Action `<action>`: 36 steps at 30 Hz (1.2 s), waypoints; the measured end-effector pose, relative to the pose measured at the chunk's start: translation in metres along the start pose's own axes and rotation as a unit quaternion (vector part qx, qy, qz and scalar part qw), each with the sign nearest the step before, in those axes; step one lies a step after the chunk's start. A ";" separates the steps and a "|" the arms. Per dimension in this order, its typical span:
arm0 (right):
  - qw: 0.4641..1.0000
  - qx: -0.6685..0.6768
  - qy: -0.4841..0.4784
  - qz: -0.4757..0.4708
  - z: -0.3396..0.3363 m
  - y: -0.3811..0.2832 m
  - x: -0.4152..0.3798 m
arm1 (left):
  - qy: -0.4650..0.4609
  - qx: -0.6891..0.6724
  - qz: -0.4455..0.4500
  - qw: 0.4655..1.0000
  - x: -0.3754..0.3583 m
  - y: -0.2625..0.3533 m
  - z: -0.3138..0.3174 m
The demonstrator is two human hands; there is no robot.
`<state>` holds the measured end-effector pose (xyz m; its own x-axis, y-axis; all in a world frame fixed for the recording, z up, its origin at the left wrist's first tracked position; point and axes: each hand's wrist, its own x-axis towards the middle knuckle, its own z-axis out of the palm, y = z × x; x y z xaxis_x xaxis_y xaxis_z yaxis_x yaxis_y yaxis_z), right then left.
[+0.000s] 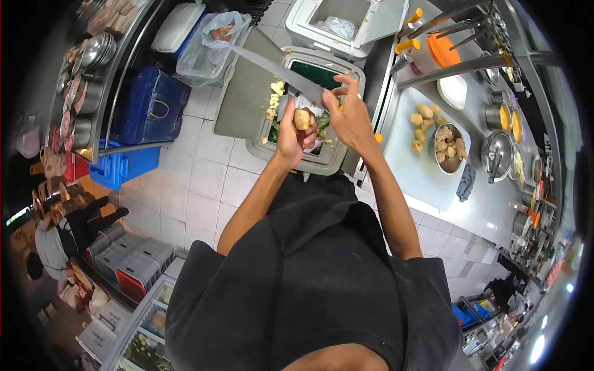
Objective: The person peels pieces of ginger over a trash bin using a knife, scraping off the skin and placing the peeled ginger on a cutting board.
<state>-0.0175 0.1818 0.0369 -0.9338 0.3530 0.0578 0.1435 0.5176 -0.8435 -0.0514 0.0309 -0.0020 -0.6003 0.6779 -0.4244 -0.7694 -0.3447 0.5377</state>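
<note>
My left hand (289,137) is closed around a knobbly yellow-brown piece of ginger (302,119), partly peeled. In my right hand (354,120) is a large knife, pinched near the heel of its blade (272,69). The blade points up and to the left, and its handle is hidden by my fingers. Both hands are above an open waste bin (337,162) with greens and pale scraps inside. To the right, a metal bowl (468,137) of ginger stands on a white cutting board (402,170), beside several loose yellow pieces (425,111).
A grey bin lid (229,111) lies open left of the bin, with scraps along its edge. Behind it are a clear plastic bag (210,65) and a blue crate (151,102). A steel counter (495,210) with pots runs along the right. Another person (52,244) is at far left.
</note>
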 end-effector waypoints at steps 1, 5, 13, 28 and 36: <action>1.000 0.009 0.025 -0.001 -0.002 0.004 0.001 | -0.010 0.005 -0.009 1.000 0.000 0.001 -0.004; 0.999 -0.005 0.036 0.010 -0.007 0.012 0.003 | -0.027 -0.048 -0.020 0.998 0.002 -0.002 -0.010; 0.993 -0.103 -0.055 0.015 -0.003 0.028 -0.001 | 0.021 -0.068 -0.007 0.997 0.006 -0.013 -0.020; 0.997 0.014 -0.062 0.046 -0.001 0.016 -0.010 | 0.137 0.193 0.067 0.969 -0.003 -0.006 -0.021; 0.996 0.009 -0.060 0.071 -0.002 0.019 -0.008 | 0.173 0.362 0.167 0.901 0.008 -0.014 -0.033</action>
<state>-0.0066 0.1897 0.0216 -0.9374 0.3245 -0.1260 0.2715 0.4552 -0.8480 -0.0527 0.0198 -0.0364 -0.9004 0.3288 -0.2848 -0.2646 0.1058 0.9585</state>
